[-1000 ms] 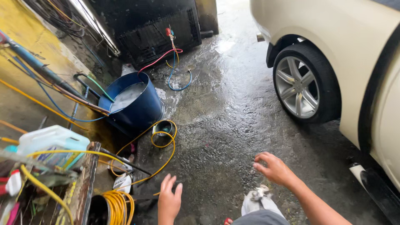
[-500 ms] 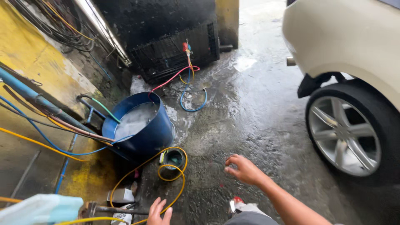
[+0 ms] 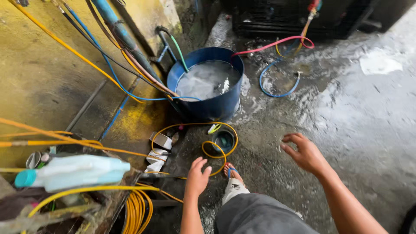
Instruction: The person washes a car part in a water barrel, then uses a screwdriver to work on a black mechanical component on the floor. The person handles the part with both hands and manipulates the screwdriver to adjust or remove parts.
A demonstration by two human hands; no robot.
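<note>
The left hand (image 3: 197,177) hangs empty, fingers spread, just short of the small round teal plastic pail (image 3: 223,140) ringed by a looping yellow hose (image 3: 216,151); the right hand (image 3: 305,152), also empty and half-curled, hovers to the pail's right. Beyond the pail stands a large blue barrel of foamy water (image 3: 208,86). The hose could snag the sandalled foot (image 3: 234,174), and the soaked concrete floor (image 3: 346,112) looks slippery beside a stained yellow wall (image 3: 47,82).

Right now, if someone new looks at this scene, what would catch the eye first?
Most striking is the big blue tub of foamy water standing against the yellow wall at top centre, with yellow and blue hoses running into it. Below it on the wet floor, a yellow hose loops around a small bucket. In the foreground both hands are empty and open: the left hand near that loop, the right hand spread over the floor.
</note>
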